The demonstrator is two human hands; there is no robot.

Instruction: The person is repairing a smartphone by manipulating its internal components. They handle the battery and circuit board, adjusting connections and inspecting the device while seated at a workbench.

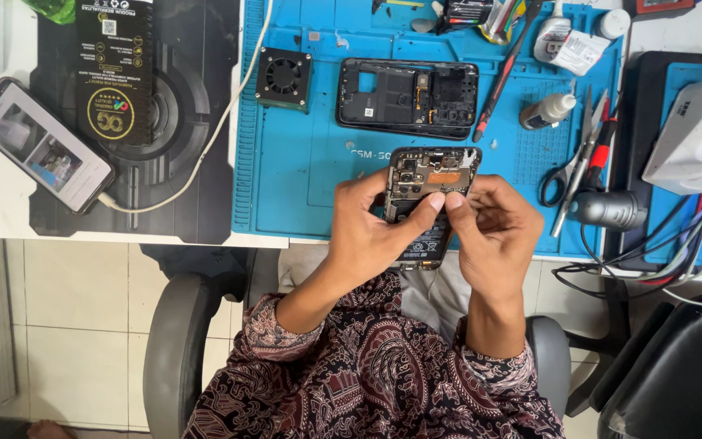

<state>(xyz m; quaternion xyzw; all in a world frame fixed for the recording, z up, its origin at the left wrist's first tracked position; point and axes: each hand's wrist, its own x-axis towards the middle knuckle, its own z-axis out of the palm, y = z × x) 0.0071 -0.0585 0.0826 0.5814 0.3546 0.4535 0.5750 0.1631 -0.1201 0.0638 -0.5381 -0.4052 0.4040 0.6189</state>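
An opened phone (pixel 430 177) with its circuit board and battery bare is held over the front edge of the blue work mat (pixel 302 179). My left hand (pixel 371 228) grips its left side, thumb across the battery. My right hand (pixel 493 228) holds the right side, its fingertips pinched together at the board's middle next to the left thumb. Whether something tiny sits between those fingertips I cannot tell. Farther back on the mat lies a black phone frame (pixel 406 97).
A small black fan (pixel 283 78) sits left of the frame. Scissors (pixel 566 167), tweezers, a red-handled tool (pixel 501 77) and small bottles (pixel 548 110) lie at right. A lit phone (pixel 41 145) on a cable rests at far left beside a black packet (pixel 114 69).
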